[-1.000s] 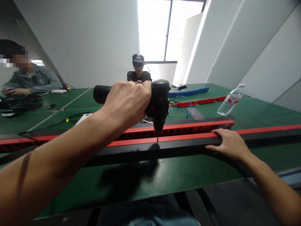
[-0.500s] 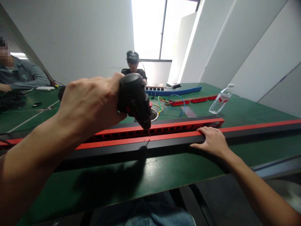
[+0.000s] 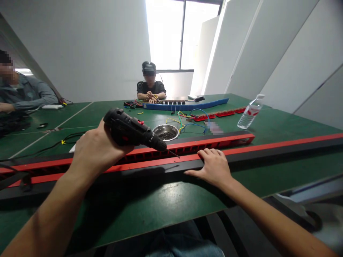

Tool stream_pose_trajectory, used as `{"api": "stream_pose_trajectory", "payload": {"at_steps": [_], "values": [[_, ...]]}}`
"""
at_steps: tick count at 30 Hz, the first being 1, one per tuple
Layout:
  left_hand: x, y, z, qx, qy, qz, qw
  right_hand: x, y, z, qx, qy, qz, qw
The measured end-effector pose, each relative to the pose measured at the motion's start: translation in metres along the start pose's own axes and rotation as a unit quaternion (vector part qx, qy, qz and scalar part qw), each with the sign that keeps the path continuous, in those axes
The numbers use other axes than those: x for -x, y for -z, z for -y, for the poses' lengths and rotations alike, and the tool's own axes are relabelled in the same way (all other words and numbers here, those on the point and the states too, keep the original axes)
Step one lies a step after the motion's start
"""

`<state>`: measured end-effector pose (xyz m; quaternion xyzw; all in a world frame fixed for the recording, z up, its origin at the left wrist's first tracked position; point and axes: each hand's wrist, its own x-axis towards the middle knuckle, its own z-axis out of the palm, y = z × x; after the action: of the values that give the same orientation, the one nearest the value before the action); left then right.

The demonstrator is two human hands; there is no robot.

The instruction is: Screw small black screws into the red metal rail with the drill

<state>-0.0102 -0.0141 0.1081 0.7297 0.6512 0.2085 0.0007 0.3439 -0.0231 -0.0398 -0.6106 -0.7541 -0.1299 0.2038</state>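
My left hand [image 3: 92, 151] is closed round the handle of a black cordless drill [image 3: 128, 130]. The drill is tilted, and its long thin bit [image 3: 173, 153] points right and down, just over the near red-and-black rail [image 3: 281, 147]. Whether the tip touches the rail I cannot tell. Right of the bit, my right hand [image 3: 214, 167] grips the same rail, fingers over its red top and thumb along the black side. Behind it lies a second red-and-black rail [image 3: 227, 141] with a row of openings.
Beyond the rails stands a metal bowl [image 3: 177, 133] of small dark screws. Coloured wires [image 3: 184, 123], red strips [image 3: 229, 114], a blue rail [image 3: 187, 106] and a water bottle [image 3: 249, 113] are on the green table [image 3: 134, 221]. Two people sit across and at left.
My left hand has moved left and tipped the drill from steeply downward to slanting right. My right hand has shifted left along the near rail, closer to the bit.
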Motion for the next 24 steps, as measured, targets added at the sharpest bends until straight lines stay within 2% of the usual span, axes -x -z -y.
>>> {"api": "stream_pose_trajectory", "payload": {"at_steps": [3, 5, 10, 24], "values": [[0.003, -0.017, 0.007, -0.082, 0.079, -0.023, 0.993, -0.002, 0.000, 0.016, -0.021, 0.009, -0.005, 1.000], [0.003, -0.030, 0.014, -0.090, 0.109, -0.037, 0.989, -0.004, 0.001, 0.021, -0.026, 0.023, 0.003, 0.999], [0.004, -0.051, 0.032, -0.065, 0.122, -0.084, 0.987, -0.009, 0.004, 0.023, -0.017, 0.088, 0.046, 0.995], [0.007, -0.050, 0.028, 0.003, 0.149, -0.107, 0.983, -0.010, 0.002, 0.013, -0.032, 0.130, 0.020, 0.991]]}}
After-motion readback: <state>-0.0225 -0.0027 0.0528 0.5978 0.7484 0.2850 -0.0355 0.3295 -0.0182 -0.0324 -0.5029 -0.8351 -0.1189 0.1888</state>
